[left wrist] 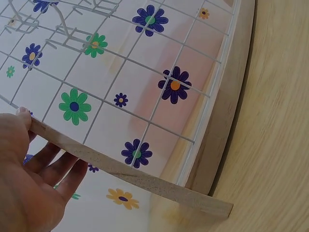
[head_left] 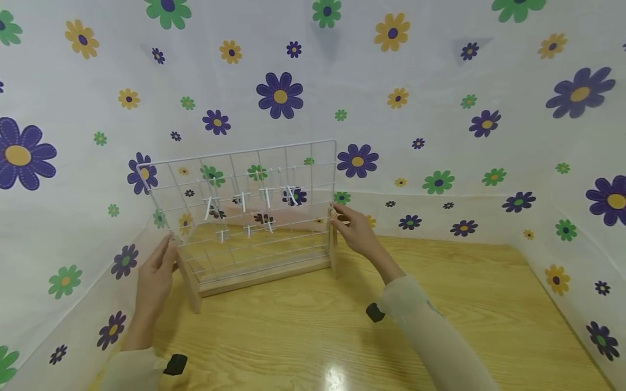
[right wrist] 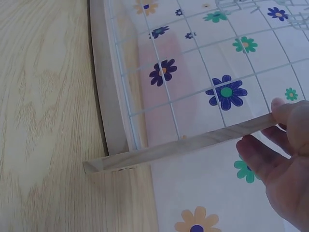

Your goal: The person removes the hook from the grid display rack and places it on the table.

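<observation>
So it's a white wire grid rack (head_left: 244, 212) set in a light wooden base with a wooden upright at each end. It stands upright on the desk (head_left: 440, 304), left of centre in the frame, with a few small white hooks clipped mid-grid.

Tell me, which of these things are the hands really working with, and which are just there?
In use:
wire rack, standing on its wooden base
left hand, holding the rack's left wooden post
right hand, holding the right wooden post

Just there:
white hooks on the rack
wooden table
flowered cloth behind
</observation>
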A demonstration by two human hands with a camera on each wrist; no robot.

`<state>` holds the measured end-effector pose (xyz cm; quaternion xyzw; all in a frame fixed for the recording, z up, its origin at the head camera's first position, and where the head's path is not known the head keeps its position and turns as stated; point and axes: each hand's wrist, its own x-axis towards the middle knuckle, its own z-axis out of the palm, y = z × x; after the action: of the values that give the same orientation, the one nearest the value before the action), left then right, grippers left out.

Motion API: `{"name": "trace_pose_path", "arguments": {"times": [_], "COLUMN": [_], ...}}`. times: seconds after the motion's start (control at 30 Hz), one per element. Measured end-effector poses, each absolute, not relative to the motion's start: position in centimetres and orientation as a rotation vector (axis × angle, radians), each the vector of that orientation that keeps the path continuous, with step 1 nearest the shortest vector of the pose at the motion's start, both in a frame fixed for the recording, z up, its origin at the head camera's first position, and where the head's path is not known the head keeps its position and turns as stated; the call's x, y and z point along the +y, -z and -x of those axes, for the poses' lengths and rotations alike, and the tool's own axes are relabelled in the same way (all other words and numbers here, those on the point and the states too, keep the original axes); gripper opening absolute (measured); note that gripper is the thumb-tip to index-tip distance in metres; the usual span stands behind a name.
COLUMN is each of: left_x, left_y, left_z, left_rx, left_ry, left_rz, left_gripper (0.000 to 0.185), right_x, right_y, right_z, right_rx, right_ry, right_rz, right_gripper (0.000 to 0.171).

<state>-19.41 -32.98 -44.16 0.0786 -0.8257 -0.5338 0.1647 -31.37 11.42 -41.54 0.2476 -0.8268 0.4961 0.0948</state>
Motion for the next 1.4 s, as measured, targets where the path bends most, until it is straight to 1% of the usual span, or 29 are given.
{"name": "trace_pose_path", "arguments": {"times": [0.5, 0.7, 1.03, 1.4], "left_x": [-30.0, -28.3, -25.5, -23.3], "left_y": [45.2, 45.4, 44.9, 44.7], "left_z": [21.6, 22.1, 23.7, 25.9], "left_rx": [-2.259, -2.249, -2.300, -2.292], "left_ry": [1.545, 1.525, 1.568, 1.606], "left_rz": [-0.077, -0.007, 0.015, 0.128], "left_gripper": [0.052, 0.052, 0.056, 0.053], "right_x": [14.9, 16.7, 19.6, 22.0], "right_y": [41.7, 42.2, 42.2, 42.3], "right_z": [30.2, 29.7, 29.1, 28.7], "right_rx": [-2.429, -2.434, -2.432, -2.424], "right_ry": [-1.415, -1.423, -1.356, -1.293], "right_rz": [-0.639, -0.610, -0.559, -0.476], "right_gripper": [0.046, 0.047, 0.047, 0.045]}}
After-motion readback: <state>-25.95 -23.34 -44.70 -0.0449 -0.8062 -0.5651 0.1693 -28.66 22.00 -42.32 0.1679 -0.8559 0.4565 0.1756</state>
